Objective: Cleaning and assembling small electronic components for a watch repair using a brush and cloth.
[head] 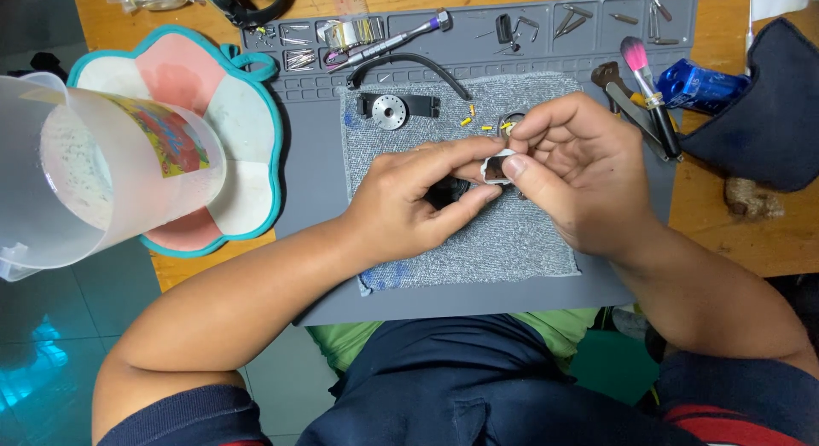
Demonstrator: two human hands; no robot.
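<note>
Two bare hands were seen from the head camera meeting over a grey woven cloth pad [478, 241]: the left hand [408, 203] was pinched on a small black part [447, 192], the right hand [570, 169] was closed on a small silver-and-white component [497, 168]. Fine fitting appeared to be in hand; a steady, precise grip seemed called for. A grey silicone work mat [317, 181] lay beneath, on a wooden table [734, 233] above a tiled floor.
</note>
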